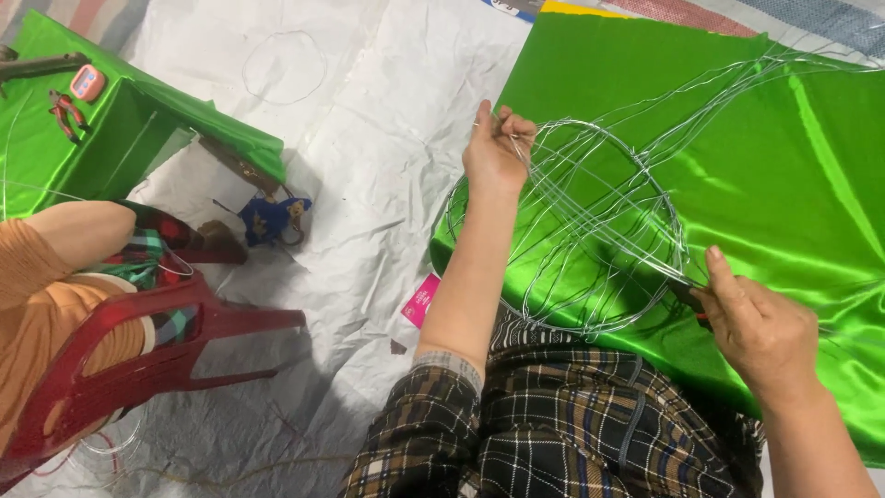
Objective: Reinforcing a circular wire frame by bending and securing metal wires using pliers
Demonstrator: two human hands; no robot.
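We see wire frame [590,231] lying on green satin cloth [793,157], just past plaid-trousered lap. Long axis runs lower left to upper right, loose strands trailing toward far right corner. Left hand [495,152] pinches frame's top rim. Right hand [761,327] clenched on dark tool [687,297] (red-handled, mostly hidden) at frame's right edge.
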